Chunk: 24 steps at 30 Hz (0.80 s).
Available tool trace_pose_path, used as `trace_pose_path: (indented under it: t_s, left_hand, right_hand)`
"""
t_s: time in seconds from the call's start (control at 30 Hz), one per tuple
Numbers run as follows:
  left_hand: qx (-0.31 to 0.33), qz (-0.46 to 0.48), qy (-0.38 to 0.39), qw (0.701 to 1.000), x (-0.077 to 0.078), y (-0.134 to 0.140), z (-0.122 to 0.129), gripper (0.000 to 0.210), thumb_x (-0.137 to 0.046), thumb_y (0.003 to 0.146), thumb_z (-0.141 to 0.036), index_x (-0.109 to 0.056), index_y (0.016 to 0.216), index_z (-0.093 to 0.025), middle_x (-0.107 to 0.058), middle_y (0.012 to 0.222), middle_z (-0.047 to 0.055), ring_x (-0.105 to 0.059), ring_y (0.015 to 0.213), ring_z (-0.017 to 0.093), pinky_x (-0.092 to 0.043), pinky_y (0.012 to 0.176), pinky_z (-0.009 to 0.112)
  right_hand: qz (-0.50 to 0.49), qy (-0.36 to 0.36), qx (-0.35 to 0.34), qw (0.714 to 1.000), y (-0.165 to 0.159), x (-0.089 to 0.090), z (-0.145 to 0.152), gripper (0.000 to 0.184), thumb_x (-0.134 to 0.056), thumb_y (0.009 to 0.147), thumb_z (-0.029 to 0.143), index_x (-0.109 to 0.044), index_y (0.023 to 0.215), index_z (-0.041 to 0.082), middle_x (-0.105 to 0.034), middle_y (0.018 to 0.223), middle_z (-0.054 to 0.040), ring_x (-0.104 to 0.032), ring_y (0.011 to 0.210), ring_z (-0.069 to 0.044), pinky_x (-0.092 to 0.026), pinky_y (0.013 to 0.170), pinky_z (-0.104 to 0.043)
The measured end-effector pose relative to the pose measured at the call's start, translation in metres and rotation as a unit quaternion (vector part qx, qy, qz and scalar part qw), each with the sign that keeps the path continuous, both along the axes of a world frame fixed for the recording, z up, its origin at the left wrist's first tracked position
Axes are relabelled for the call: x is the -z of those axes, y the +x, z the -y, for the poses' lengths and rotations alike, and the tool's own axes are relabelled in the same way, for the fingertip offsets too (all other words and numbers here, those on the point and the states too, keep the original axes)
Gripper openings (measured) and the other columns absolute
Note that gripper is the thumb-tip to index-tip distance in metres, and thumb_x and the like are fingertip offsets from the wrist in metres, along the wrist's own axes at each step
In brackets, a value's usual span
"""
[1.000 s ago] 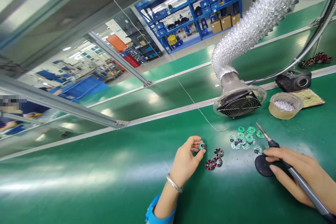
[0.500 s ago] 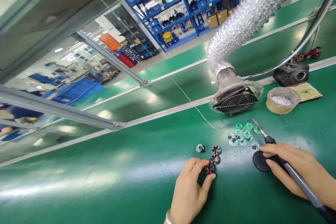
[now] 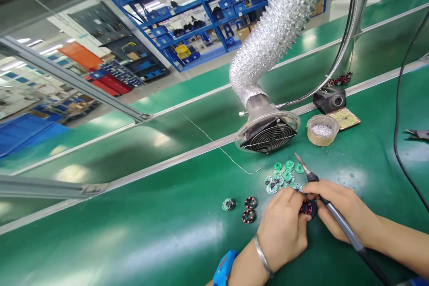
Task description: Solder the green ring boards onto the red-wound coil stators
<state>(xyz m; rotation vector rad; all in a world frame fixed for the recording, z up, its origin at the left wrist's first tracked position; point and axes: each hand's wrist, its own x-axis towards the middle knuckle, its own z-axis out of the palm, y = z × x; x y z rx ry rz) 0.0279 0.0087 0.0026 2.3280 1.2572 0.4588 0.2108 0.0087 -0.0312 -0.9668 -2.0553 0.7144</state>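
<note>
My left hand [image 3: 283, 225] pinches a small wound motor stator [image 3: 306, 207] with red and black coils. It is over or against a black round disc [image 3: 314, 211], partly hidden by my fingers. My right hand [image 3: 355, 210] is wrapped round a soldering iron [image 3: 342, 223], whose bare tip points up and left; its fingertips are close beside the stator. Behind my hands lies a loose cluster of small round green circuit boards [image 3: 279, 178]. Two more stators [image 3: 248, 216] sit left of my left hand, and beyond them is a stator with a green board on it [image 3: 228, 204].
A fume extractor fan [image 3: 270, 138] on a silver flexible duct [image 3: 268, 40] hangs low behind the boards. Right of it stand a round tub [image 3: 321, 131], a yellow sponge tray [image 3: 349, 117] and a black holder [image 3: 330, 99]. A black cable [image 3: 397, 125] and pliers [image 3: 418, 134] lie far right.
My left hand has carried one stator from the row rightward to the black disc, beside my right hand. The right hand still holds the soldering iron. The view has shifted to the right.
</note>
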Motion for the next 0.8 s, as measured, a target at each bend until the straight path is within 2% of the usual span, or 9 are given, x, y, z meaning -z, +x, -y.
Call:
trace_pose_path:
  t_s: [0.1,0.23,0.37,0.47,0.57,0.67,0.73,0.8]
  left_hand:
    - [0.009,-0.013,-0.006,1.0,-0.002,-0.003,0.003,0.027,-0.06,0.074,-0.007,-0.063,0.1,-0.013,-0.063,0.091,0.011,-0.059,0.082,0.027,-0.056,0.074,0.044]
    - [0.019,0.086,0.003,0.996,0.004,-0.009,0.007,0.033,-0.06,0.078,-0.008,-0.06,0.11,-0.016,-0.063,0.097,0.009,-0.06,0.088,0.023,-0.055,0.079,0.038]
    - [0.005,0.16,-0.015,0.987,0.008,-0.012,0.006,0.024,-0.062,0.076,-0.006,-0.064,0.096,-0.018,-0.061,0.099,0.008,-0.06,0.088,0.02,-0.052,0.079,0.033]
    - [-0.013,0.2,-0.056,0.978,0.008,-0.013,0.004,0.014,-0.064,0.077,-0.005,-0.064,0.082,-0.018,-0.062,0.094,0.006,-0.061,0.086,0.018,-0.051,0.078,0.029]
    - [-0.003,0.234,-0.072,0.969,0.005,-0.02,0.006,0.012,-0.063,0.081,-0.007,-0.064,0.078,-0.018,-0.065,0.086,0.003,-0.062,0.083,0.015,-0.05,0.078,0.027]
    - [0.0,0.263,-0.061,0.963,0.003,-0.03,0.009,0.013,-0.06,0.086,-0.01,-0.063,0.077,-0.019,-0.065,0.081,0.002,-0.062,0.078,0.014,-0.05,0.073,0.025]
    - [-0.012,0.272,-0.04,0.961,0.004,-0.033,0.01,0.013,-0.058,0.088,-0.011,-0.061,0.077,-0.019,-0.065,0.08,0.002,-0.062,0.075,0.014,-0.05,0.071,0.024]
    - [-0.001,0.248,-0.006,0.969,0.008,-0.033,0.009,0.009,-0.058,0.088,-0.011,-0.061,0.086,-0.019,-0.066,0.084,0.004,-0.063,0.08,0.015,-0.052,0.074,0.026]
  right_hand:
    - [-0.004,0.008,0.019,1.0,0.0,-0.004,0.0,0.041,-0.039,0.083,0.005,-0.049,0.118,0.024,-0.059,0.088,-0.0047,-0.062,0.075,-0.017,-0.056,0.065,-0.029]
    - [-0.016,0.049,0.044,0.998,0.001,-0.008,-0.001,0.04,-0.04,0.084,0.002,-0.05,0.116,0.023,-0.062,0.088,-0.0036,-0.061,0.076,-0.016,-0.054,0.067,-0.027]
    - [-0.006,0.07,0.048,0.996,0.003,-0.008,-0.001,0.038,-0.041,0.085,0.001,-0.051,0.115,0.023,-0.064,0.088,-0.0028,-0.06,0.076,-0.016,-0.053,0.067,-0.028]
    - [0.005,0.071,0.021,0.997,0.006,-0.009,-0.002,0.036,-0.042,0.087,0.003,-0.049,0.117,0.022,-0.064,0.095,-0.0048,-0.06,0.08,-0.017,-0.052,0.07,-0.03]
    - [0.024,0.034,-0.045,0.998,0.009,-0.012,-0.005,0.042,-0.043,0.085,0.003,-0.045,0.123,0.021,-0.062,0.1,-0.0068,-0.059,0.084,-0.018,-0.051,0.074,-0.032]
    - [0.019,-0.018,-0.099,0.995,0.009,-0.014,-0.006,0.048,-0.043,0.081,0.002,-0.043,0.125,0.02,-0.061,0.1,-0.0064,-0.058,0.087,-0.018,-0.051,0.077,-0.031]
    - [0.018,-0.035,-0.104,0.994,0.008,-0.012,-0.007,0.047,-0.043,0.081,0.001,-0.044,0.124,0.022,-0.061,0.099,-0.0056,-0.057,0.087,-0.018,-0.051,0.078,-0.03]
    - [0.02,-0.037,-0.096,0.994,0.006,-0.009,-0.006,0.046,-0.045,0.081,0.002,-0.045,0.122,0.022,-0.061,0.099,-0.0054,-0.057,0.086,-0.018,-0.05,0.077,-0.03]
